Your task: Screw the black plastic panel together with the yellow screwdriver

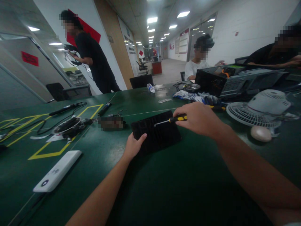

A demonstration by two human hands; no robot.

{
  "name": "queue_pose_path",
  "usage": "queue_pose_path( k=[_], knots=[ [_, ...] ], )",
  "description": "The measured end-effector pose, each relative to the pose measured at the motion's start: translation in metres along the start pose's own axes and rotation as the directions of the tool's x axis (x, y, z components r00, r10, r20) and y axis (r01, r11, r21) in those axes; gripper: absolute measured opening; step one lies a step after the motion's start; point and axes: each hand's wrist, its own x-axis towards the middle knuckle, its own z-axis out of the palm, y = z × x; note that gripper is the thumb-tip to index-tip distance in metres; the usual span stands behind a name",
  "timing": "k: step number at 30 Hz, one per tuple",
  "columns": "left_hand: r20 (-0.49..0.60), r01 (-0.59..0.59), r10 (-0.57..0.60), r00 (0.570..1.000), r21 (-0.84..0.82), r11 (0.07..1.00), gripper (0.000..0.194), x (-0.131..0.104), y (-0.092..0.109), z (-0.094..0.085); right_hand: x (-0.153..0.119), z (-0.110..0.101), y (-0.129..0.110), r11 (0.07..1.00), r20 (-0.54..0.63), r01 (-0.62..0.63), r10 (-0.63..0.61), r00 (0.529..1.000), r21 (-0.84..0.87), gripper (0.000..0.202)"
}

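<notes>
A black rectangular panel with raised ridges lies on the green table in front of me. My left hand grips its left edge, thumb on top and the other fingers mostly hidden at the side. In my right hand is a screwdriver with a black and yellow handle. Its metal shaft points left over the panel, and something small shows at the tip, too small to make out. Whether the tip touches the panel I cannot tell.
Left on the green table lie a white power-bank-like device and a cable bundle. To the right are a fan part with a white grille, an opened computer case and a computer mouse-like white object. Several people are nearby.
</notes>
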Motion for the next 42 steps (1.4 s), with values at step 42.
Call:
queue_pose_path(
  k=[42],
  knots=[
    [-0.008,-0.010,0.010,1.000,0.044,0.999,0.049,0.000,-0.001,-0.001,-0.002,-0.001,-0.016,0.995,0.002,0.011,-0.011,1.000,-0.101,0.023]
  ],
)
